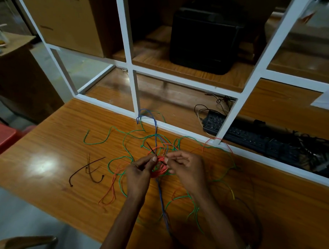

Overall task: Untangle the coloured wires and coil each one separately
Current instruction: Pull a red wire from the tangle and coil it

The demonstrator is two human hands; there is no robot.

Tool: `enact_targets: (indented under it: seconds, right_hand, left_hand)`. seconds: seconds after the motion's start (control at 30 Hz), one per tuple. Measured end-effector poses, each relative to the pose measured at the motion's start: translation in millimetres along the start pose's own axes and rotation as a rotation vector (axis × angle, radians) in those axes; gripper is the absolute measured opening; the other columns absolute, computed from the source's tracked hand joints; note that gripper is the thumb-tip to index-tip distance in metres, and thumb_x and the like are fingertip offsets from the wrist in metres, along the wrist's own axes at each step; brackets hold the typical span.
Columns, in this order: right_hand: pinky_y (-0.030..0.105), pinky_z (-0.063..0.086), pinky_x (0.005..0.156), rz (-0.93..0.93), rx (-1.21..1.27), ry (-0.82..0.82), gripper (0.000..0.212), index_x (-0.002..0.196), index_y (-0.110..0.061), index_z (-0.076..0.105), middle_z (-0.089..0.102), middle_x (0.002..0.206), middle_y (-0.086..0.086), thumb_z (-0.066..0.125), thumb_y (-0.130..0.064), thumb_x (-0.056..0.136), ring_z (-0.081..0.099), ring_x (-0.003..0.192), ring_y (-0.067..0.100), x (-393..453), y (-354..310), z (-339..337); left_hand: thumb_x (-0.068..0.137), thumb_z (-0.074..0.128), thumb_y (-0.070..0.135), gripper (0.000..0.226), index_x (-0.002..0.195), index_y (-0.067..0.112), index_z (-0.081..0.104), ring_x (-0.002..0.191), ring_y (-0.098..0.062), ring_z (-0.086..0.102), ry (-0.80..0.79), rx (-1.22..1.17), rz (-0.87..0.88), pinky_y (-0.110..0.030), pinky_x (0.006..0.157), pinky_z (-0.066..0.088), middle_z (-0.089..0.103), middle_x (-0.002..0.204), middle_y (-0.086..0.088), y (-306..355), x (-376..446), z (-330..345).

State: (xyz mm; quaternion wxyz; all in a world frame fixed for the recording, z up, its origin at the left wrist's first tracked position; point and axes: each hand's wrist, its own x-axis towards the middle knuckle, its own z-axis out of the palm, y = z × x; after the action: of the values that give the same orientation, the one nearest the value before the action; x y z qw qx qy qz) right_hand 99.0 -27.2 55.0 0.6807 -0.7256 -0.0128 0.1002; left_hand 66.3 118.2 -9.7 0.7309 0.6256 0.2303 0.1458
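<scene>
Red wire coil (pixel 159 169): raised just above the desk (pixel 52 149) mid-tangle, left hand (pixel 138 168) and right hand (pixel 183 166) each in narrow pinch grip on its black tie (pixel 151 149), probably to bind it; green wire (pixel 123 145) and blue wire (pixel 156 128) sprawl loose around it.

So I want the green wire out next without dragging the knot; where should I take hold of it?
Grip the green wire at its free end on the table's far left, coming from above. That end lies loose and clear of the orange coil both hands are working on.
</scene>
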Motion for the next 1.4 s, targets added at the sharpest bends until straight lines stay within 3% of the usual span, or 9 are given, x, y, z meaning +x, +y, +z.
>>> enact_targets:
  seconds: [0.13, 0.27, 0.4, 0.5, 0.63, 0.77, 1.0, 1.17, 1.4]
  right_hand:
    - [0.021, 0.052, 0.055, 0.111, 0.108, 0.069, 0.008, 0.094, -0.010, 0.076, 0.076, 0.075, 0.003, 0.075, -0.003, 0.090, 0.070, 0.066, 0.013, 1.6, -2.5, -1.6]
    - [0.017, 0.037, 0.049, 0.359, 0.257, -0.042, 0.012, 0.101, -0.010, 0.075, 0.066, 0.076, 0.004, 0.074, -0.006, 0.090, 0.056, 0.061, 0.007, 0.3, -2.9, -8.0]
    - [0.013, 0.036, 0.047, 0.500, 0.349, -0.134, 0.019, 0.109, -0.007, 0.072, 0.069, 0.077, 0.000, 0.072, -0.004, 0.090, 0.058, 0.060, 0.004, -2.6, -7.3, -12.0]
    - [0.015, 0.038, 0.049, 0.424, 0.198, -0.108, 0.015, 0.104, -0.006, 0.074, 0.073, 0.080, 0.003, 0.074, -0.007, 0.090, 0.062, 0.061, 0.005, -5.9, -8.8, -11.6]
    - [0.019, 0.048, 0.049, 0.327, 0.119, -0.002, 0.013, 0.102, -0.001, 0.073, 0.076, 0.085, 0.009, 0.074, -0.004, 0.090, 0.071, 0.065, 0.013, -4.3, -8.9, -13.3]
    - [0.027, 0.058, 0.057, 0.230, 0.061, 0.011, 0.008, 0.099, -0.005, 0.073, 0.075, 0.097, 0.017, 0.075, -0.008, 0.091, 0.078, 0.076, 0.022, -3.1, -9.1, -13.5]
    - [0.025, 0.058, 0.059, 0.123, -0.108, -0.175, 0.008, 0.091, -0.012, 0.075, 0.075, 0.092, 0.009, 0.076, -0.004, 0.090, 0.078, 0.084, 0.020, -15.4, -8.1, -7.6]
    - [0.027, 0.059, 0.062, 0.115, -0.144, -0.184, 0.014, 0.085, -0.016, 0.074, 0.074, 0.089, 0.009, 0.076, -0.002, 0.089, 0.077, 0.084, 0.022, -20.7, 0.9, -4.6]
    - [0.027, 0.059, 0.062, 0.227, -0.106, -0.191, 0.006, 0.093, -0.008, 0.073, 0.071, 0.096, 0.013, 0.075, -0.003, 0.090, 0.078, 0.079, 0.022, -22.1, -4.5, -13.3]
  left_hand:
    - [0.092, 0.079, 0.013, 0.010, 0.099, 0.019, 0.084, 0.096, -0.013, 0.077, -0.092, 0.112, 0.088, -0.029, 0.083, 0.059, 0.082, 0.098, 0.005, 0.0, -2.1, 0.1]
    - [0.093, 0.078, 0.012, 0.011, 0.103, 0.013, 0.084, 0.094, -0.018, 0.078, -0.176, 0.161, 0.131, -0.031, 0.080, 0.059, 0.082, 0.099, 0.001, -1.2, -4.0, -0.2]
    - [0.091, 0.078, 0.011, 0.011, 0.100, 0.014, 0.084, 0.091, -0.022, 0.078, -0.189, 0.019, 0.053, -0.030, 0.080, 0.059, 0.082, 0.097, -0.007, -1.5, -6.7, -1.1]
    - [0.087, 0.078, 0.017, 0.014, 0.099, 0.012, 0.084, 0.087, -0.028, 0.073, -0.156, -0.168, -0.079, -0.037, 0.081, 0.055, 0.080, 0.097, -0.020, -4.9, -6.7, -2.8]
    - [0.091, 0.078, 0.013, 0.010, 0.099, 0.010, 0.083, 0.085, -0.017, 0.074, -0.051, -0.069, -0.062, -0.031, 0.076, 0.054, 0.081, 0.094, -0.010, -10.9, -4.4, -7.6]
    - [0.090, 0.080, 0.017, 0.010, 0.098, 0.012, 0.084, 0.090, -0.021, 0.073, 0.018, -0.125, -0.100, -0.034, 0.078, 0.055, 0.081, 0.104, -0.008, -16.0, -0.8, -11.1]
    - [0.096, 0.071, 0.009, 0.011, 0.095, 0.009, 0.082, 0.070, -0.018, 0.064, 0.060, -0.362, -0.205, -0.026, 0.063, 0.053, 0.072, 0.083, -0.015, -15.4, 2.6, -10.7]
    - [0.093, 0.072, 0.007, 0.012, 0.103, 0.004, 0.079, 0.078, -0.019, 0.069, 0.043, -0.474, -0.272, -0.024, 0.067, 0.059, 0.075, 0.097, -0.019, -13.8, 6.3, -9.0]
    - [0.093, 0.077, 0.018, 0.018, 0.108, 0.009, 0.081, 0.096, -0.018, 0.076, 0.062, -0.201, -0.094, -0.030, 0.080, 0.057, 0.081, 0.104, -0.009, -12.0, -0.1, -8.6]
